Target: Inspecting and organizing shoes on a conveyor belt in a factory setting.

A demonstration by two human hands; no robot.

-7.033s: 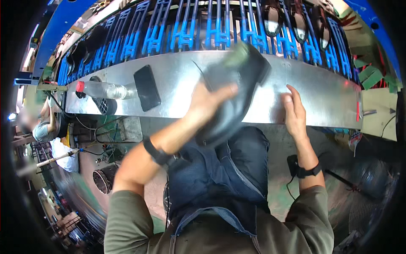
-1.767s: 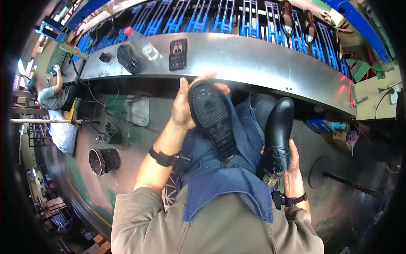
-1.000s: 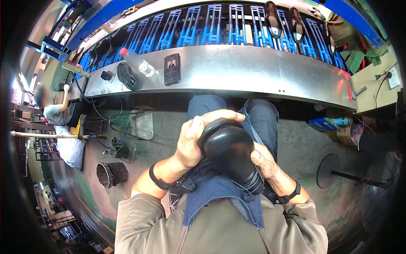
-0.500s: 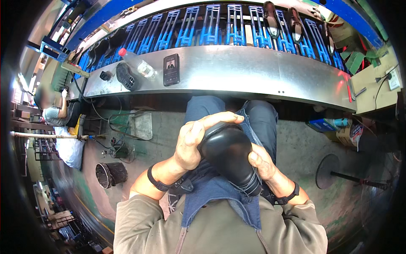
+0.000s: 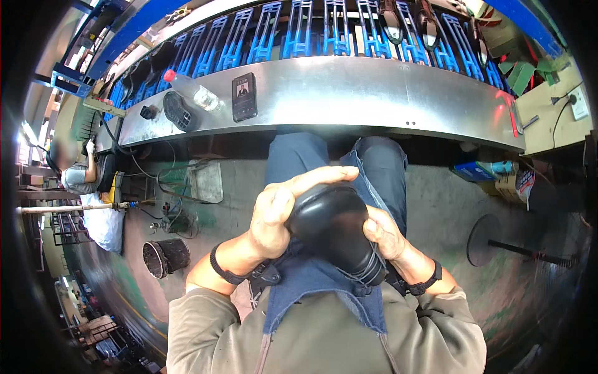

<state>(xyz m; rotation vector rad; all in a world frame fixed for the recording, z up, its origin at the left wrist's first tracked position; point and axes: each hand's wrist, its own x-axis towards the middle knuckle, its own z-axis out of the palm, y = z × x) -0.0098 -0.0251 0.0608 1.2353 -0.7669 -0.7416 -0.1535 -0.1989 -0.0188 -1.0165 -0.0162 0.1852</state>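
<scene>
A black leather shoe (image 5: 330,221) is held over my lap, its smooth rounded toe pointing away from me and its laces (image 5: 367,265) toward my body. My left hand (image 5: 274,215) grips the toe from the left, with the fingers stretched across its far edge. On the other side my right hand (image 5: 384,234) closes round the shoe, thumb on the upper and the other fingers mostly hidden. A blue denim apron (image 5: 311,299) lies under the shoe.
Ahead runs a metal ledge (image 5: 336,93) bearing a phone (image 5: 244,98), a bottle (image 5: 199,93) and a shoe sole (image 5: 179,112). Blue racks (image 5: 299,31) stand behind, some with shoes (image 5: 391,23). A black bucket (image 5: 165,257) is left; cartons (image 5: 514,187) lie right. Another person (image 5: 78,174) sits far left.
My view has shifted slightly, so the ledge and racks sit a little higher. Both hands keep their hold on the shoe, which has barely moved.
</scene>
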